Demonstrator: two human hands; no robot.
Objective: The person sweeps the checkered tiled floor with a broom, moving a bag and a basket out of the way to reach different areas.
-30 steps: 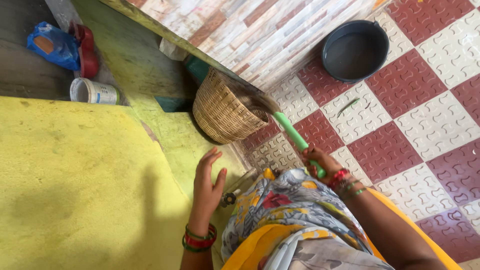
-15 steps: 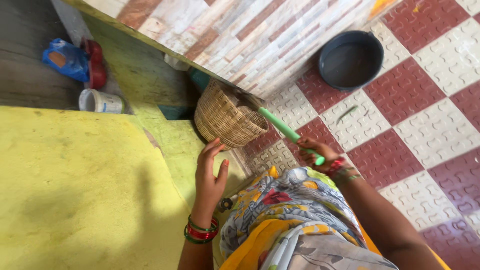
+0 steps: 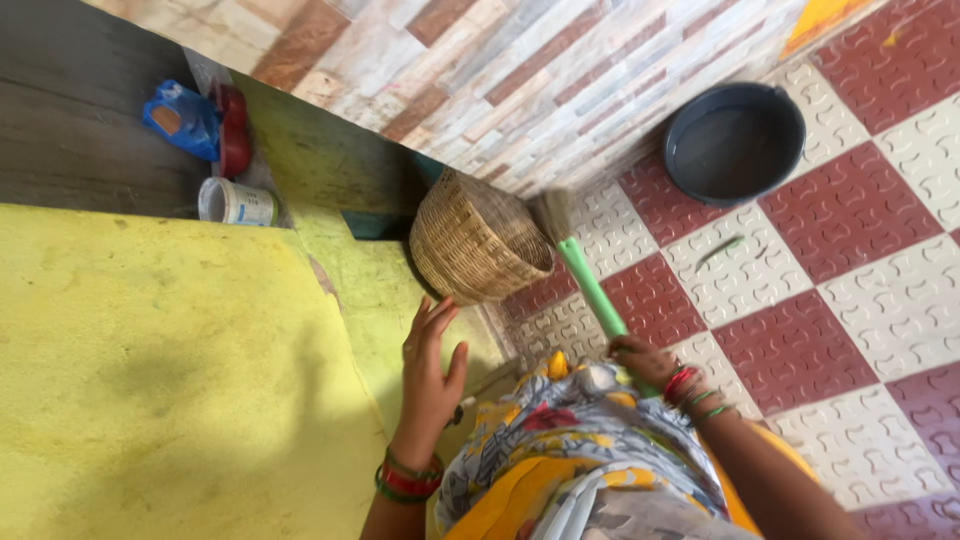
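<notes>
Green plastic marks the broom handle [image 3: 592, 290], which is gripped by the right hand [image 3: 640, 362] at its near end. Its long axis runs away from that hand, up and slightly left, to blurred bristles [image 3: 552, 212] on the tiled floor [image 3: 880, 270] just beside the woven basket [image 3: 478, 240]. The left hand [image 3: 432, 370] is held open and empty, well apart from the handle, nearer the yellow ledge [image 3: 160, 380].

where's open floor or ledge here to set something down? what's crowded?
Free: the red-and-cream checkered tile floor right of the green-handled broom, below the dark round basin; only a small green pod lies there. Also the broad yellow ledge beside the open left hand. Crowded: the corner around the woven wicker basket, where the right hand grips the broom.
</notes>
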